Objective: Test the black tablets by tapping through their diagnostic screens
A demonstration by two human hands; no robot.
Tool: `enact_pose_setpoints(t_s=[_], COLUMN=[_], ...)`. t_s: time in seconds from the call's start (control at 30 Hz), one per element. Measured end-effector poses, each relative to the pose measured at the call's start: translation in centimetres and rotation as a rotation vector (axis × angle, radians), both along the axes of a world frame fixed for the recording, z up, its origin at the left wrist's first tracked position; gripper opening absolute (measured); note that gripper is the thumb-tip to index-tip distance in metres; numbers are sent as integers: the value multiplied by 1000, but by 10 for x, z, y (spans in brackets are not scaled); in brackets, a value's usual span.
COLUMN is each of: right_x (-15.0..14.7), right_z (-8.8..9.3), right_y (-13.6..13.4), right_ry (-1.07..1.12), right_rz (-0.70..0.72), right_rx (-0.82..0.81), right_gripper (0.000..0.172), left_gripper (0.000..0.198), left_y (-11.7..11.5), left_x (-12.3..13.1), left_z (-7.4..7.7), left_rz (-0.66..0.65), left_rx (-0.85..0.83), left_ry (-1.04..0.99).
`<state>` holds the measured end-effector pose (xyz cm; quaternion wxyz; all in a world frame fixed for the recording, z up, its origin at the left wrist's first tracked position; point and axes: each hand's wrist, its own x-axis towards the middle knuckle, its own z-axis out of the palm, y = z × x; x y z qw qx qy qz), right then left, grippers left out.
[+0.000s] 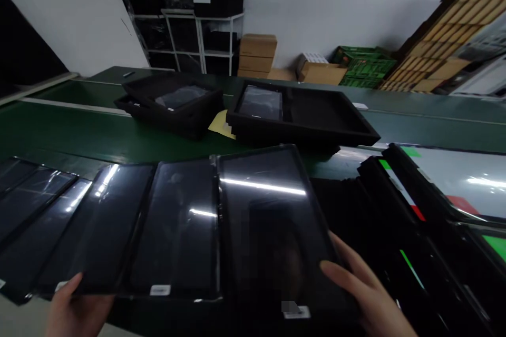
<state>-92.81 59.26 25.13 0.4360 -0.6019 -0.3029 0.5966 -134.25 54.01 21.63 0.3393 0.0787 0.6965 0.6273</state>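
Note:
My right hand (361,281) grips the right edge of a large dark tablet-like screen (261,221), thumb on the glass and fingers mostly hidden underneath. That screen is tilted, reflects a ceiling light and carries a white label near its lower edge. At the lower left, my left hand (79,305) pinches the bottom edge of another dark screen (106,221), its thumb over the front by a label. Between these two lies a further labelled screen (177,226) in a clear film. More dark screens (43,205) overlap in a row toward the left.
Black foam trays (300,116) with film-wrapped screens stand on the green bench (79,131), beside a yellow paper (222,124). At right, stacked black-edged panels (454,179) bear green and red strips. Behind are shelves (201,37), cartons (256,55) and green crates (363,66).

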Motion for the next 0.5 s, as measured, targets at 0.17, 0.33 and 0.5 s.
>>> enact_pose_setpoints(t_s=[0.17, 0.33, 0.5], right_x=[52, 86, 104], right_z=[-3, -35, -66], right_y=[-10, 19, 57], right_ry=[-280, -458, -985], right_rz=[-80, -96, -83], right_rx=[193, 182, 275], right_gripper=[68, 60, 70], left_gripper=[33, 43, 64], left_y=[33, 41, 55], left_x=[47, 53, 34], left_z=[-4, 3, 55], left_rz=[-122, -696, -1015], left_rx=[16, -321, -459], left_ry=[-181, -93, 234])
